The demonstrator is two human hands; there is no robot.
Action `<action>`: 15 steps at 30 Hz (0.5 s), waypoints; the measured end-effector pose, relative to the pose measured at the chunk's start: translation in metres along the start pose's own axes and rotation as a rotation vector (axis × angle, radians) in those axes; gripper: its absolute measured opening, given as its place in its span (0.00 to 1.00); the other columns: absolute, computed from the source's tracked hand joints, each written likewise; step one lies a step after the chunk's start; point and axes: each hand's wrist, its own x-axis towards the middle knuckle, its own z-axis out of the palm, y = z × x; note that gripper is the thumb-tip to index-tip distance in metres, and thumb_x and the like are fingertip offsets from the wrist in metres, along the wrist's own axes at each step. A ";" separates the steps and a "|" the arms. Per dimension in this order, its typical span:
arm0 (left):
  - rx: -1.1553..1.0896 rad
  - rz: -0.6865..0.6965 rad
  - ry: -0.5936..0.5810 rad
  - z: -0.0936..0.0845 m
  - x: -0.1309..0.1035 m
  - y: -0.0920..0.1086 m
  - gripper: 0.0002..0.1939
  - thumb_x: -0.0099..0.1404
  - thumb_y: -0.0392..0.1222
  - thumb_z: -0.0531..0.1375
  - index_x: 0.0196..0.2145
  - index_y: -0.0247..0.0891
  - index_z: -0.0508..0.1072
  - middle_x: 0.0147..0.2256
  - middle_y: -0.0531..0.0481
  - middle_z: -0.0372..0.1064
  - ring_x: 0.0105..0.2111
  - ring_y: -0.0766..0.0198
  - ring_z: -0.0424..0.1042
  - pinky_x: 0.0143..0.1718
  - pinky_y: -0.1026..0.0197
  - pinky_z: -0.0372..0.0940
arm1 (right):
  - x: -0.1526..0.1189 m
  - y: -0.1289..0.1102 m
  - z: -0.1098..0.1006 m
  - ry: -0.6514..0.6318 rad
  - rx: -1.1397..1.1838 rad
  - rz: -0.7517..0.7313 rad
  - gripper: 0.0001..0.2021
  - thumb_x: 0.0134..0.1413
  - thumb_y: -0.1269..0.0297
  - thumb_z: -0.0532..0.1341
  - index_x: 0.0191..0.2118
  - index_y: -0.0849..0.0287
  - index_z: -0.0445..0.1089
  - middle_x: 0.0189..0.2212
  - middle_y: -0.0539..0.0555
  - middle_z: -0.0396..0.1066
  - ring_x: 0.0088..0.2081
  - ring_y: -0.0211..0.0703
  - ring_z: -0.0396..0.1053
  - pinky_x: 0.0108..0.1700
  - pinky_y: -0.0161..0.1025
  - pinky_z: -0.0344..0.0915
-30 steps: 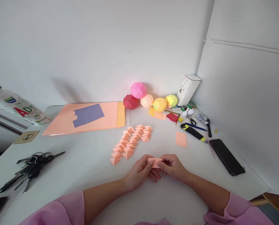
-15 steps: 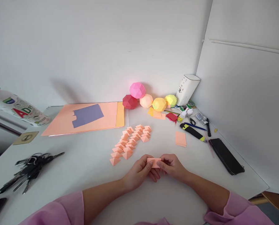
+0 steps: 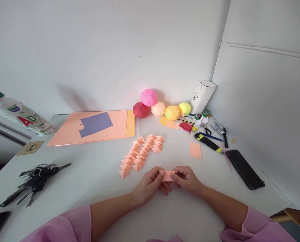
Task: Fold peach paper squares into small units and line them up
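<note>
We see the white table (image 3: 94,178) bearing everything, its near middle given over to handwork. Far left, large peach sheets (image 3: 64,129) lie flat near the wall, where they should stay uncreased, with a purple sheet (image 3: 96,124) on top. Near the middle, our left hand (image 3: 148,186) grips the left end of a small folded peach paper (image 3: 167,175), and our right hand (image 3: 187,180) pinches its right end. Both thumbs press from above, which steadies the strip and leaves its middle in sight; the fingers beneath seem to back it, though they are partly hidden. Against the far wall, the pink ball (image 3: 149,97) sits on top, between the red ball (image 3: 140,110) and the peach ball (image 3: 158,109), whose touching sides likely stop it rolling. The cutter (image 3: 208,143) lies to the right, out of the hands' way. The peaked paper pieces (image 3: 138,161) overlap in slanting rows left of the strip, probably to save room. Smallest, a few peach cards (image 3: 195,149) lie flat beyond the right hand, within easy reach.
</note>
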 end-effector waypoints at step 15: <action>-0.008 0.001 -0.001 0.001 0.001 0.001 0.17 0.65 0.54 0.52 0.34 0.36 0.64 0.27 0.49 0.73 0.27 0.64 0.72 0.29 0.60 0.68 | -0.001 0.000 0.000 -0.002 0.022 0.010 0.16 0.54 0.55 0.58 0.22 0.61 0.62 0.15 0.46 0.59 0.17 0.33 0.56 0.20 0.32 0.52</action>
